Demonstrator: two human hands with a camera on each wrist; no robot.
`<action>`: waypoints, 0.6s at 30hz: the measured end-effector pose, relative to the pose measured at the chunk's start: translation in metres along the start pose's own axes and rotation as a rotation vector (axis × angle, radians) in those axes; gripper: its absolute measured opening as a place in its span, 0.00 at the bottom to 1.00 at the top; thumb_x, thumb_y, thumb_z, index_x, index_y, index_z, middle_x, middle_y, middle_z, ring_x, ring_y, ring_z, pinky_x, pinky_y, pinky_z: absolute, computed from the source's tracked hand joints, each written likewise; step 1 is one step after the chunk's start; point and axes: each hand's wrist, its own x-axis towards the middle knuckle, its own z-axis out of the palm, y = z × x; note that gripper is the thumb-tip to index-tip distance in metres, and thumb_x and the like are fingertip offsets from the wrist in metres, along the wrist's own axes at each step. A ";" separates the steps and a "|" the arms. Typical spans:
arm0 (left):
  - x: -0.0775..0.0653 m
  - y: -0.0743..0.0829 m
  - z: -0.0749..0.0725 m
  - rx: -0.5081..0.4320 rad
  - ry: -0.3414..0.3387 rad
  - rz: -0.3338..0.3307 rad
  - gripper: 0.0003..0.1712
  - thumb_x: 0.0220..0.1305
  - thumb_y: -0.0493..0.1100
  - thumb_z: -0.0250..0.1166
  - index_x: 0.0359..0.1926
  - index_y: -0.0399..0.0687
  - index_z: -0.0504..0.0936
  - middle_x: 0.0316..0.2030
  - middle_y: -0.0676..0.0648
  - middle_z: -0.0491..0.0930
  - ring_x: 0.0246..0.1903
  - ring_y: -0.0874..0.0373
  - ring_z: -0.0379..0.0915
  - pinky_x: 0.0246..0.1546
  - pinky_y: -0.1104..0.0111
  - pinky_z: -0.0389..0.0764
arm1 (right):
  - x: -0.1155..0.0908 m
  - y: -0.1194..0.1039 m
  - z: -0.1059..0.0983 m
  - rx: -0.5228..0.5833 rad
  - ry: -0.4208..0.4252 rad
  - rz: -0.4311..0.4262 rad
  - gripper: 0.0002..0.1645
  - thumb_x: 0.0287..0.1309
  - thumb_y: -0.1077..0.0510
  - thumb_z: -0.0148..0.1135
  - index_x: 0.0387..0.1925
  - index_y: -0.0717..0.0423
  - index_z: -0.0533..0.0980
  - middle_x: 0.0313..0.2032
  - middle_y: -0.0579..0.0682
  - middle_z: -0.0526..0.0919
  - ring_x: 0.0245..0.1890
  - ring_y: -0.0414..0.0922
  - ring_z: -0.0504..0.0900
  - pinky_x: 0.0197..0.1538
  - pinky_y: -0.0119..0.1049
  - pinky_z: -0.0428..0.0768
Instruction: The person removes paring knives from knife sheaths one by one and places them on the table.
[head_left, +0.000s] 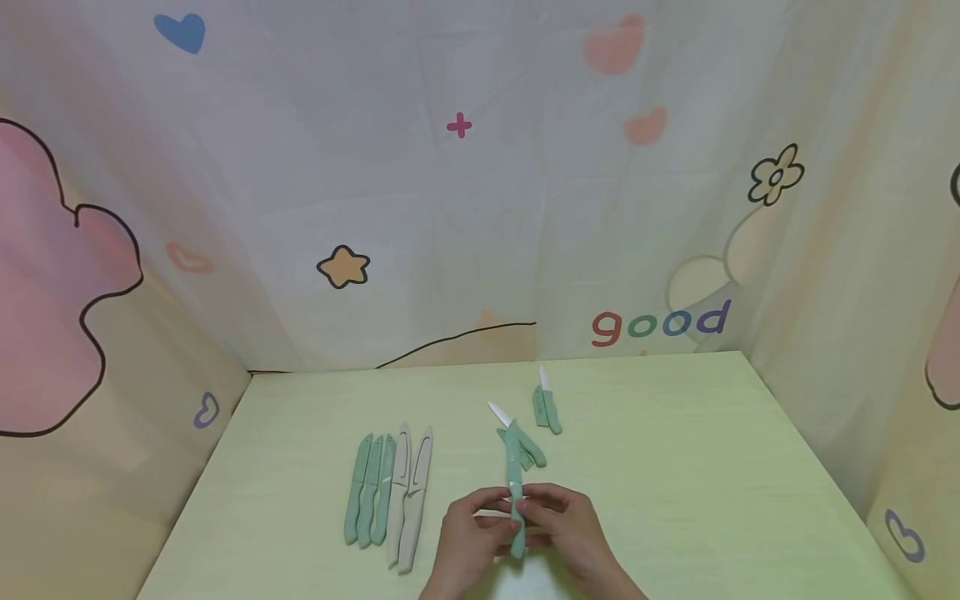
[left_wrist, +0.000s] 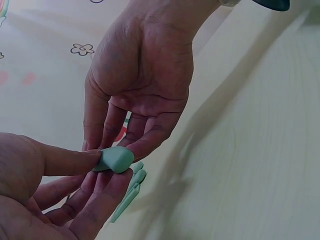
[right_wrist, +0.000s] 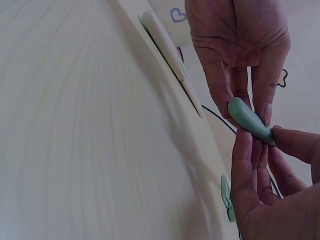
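A green-handled knife in a green sheath (head_left: pixel 513 458) points away from me, its handle end toward me, between my two hands. My left hand (head_left: pixel 471 533) pinches the handle from the left with thumb and fingers. From the right, my right hand (head_left: pixel 567 521) grips the same knife near where handle and sheath meet. Both wrist views show the rounded green handle end (left_wrist: pixel 118 159) between the fingertips of both hands. Just beyond the sheath tip, partly overlapped by it, lies a small green-handled knife with a white blade (head_left: pixel 501 414) and a flat green piece under it.
Left of my hands, three green sheathed knives (head_left: pixel 369 492) lie side by side with two beige sheathed knives (head_left: pixel 412 521). Farther back is another small white-bladed knife (head_left: pixel 552 412) beside a flat green piece (head_left: pixel 539 407). A printed curtain (head_left: pixel 480 208) hangs behind the pale table (head_left: pixel 675 467).
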 end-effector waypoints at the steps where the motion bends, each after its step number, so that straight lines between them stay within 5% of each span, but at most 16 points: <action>1: 0.000 0.000 0.001 -0.002 -0.003 -0.001 0.22 0.52 0.29 0.69 0.50 0.42 0.81 0.37 0.45 0.83 0.34 0.56 0.81 0.27 0.62 0.88 | 0.000 0.000 -0.001 -0.003 0.004 0.003 0.21 0.57 0.61 0.67 0.49 0.69 0.77 0.40 0.56 0.85 0.38 0.51 0.83 0.37 0.45 0.88; 18: 0.001 0.003 0.013 -0.024 -0.019 -0.023 0.22 0.51 0.27 0.68 0.50 0.41 0.81 0.35 0.45 0.82 0.33 0.56 0.80 0.26 0.62 0.88 | -0.004 -0.002 -0.012 -0.011 0.026 0.022 0.23 0.57 0.59 0.68 0.50 0.69 0.77 0.41 0.56 0.85 0.38 0.51 0.82 0.37 0.44 0.88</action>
